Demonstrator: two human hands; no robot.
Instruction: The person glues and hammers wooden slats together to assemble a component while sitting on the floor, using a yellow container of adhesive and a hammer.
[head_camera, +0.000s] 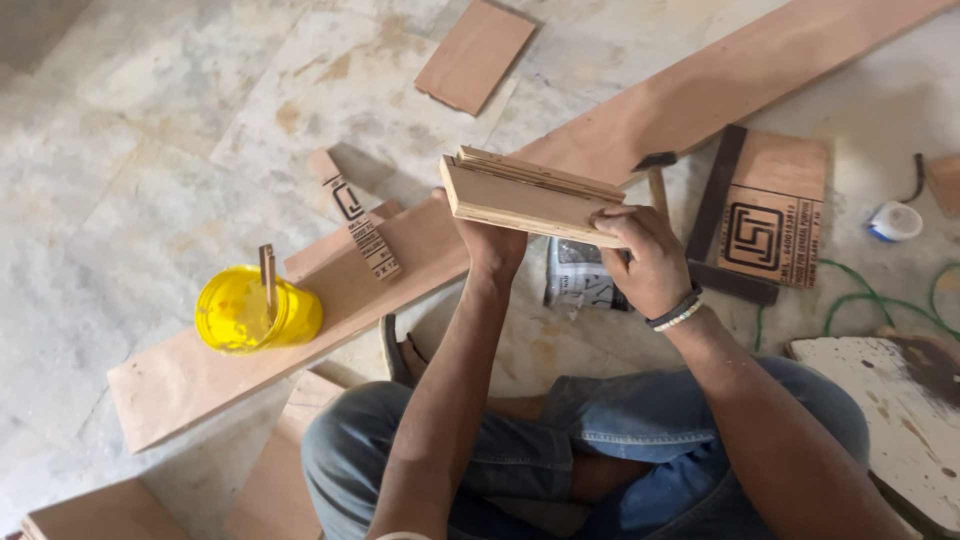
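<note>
Wood pieces: stacked flush, raised above the lap, edges aligned for checking.
Left hand: grips the stack's underside, supporting it.
Right hand: fingers pinch its right end, steadying.
Yellow container: parked left on the long plank.

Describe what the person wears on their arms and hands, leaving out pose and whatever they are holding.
Both forearms are bare, with no sleeves in view and no gloves. The right hand has a stack of bands at the wrist: a dark wristband and a pale beaded bracelet beside it. The left hand shows no bands or rings. A thin pale band crosses the left arm at the picture's bottom edge.
</note>
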